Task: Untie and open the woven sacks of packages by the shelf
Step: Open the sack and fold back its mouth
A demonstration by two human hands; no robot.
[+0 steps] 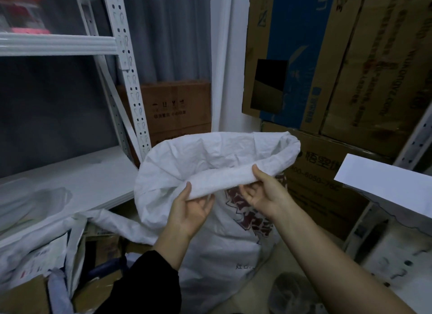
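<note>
- Storage corner, white shelf at left, cartons stacked behind.
- Nearest: left hand and right hand, both pinching the rolled near rim.
- Woven sack is held upright straight ahead, mouth already opened, rim running left-right.

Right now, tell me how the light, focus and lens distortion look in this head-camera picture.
Head view: dim, bluish light; the white woven sack and both hands, left and right, are fairly sharp; the white metal shelf upright bows from wide-angle distortion; the red-lidded clear containers at top left are blurred.
</note>
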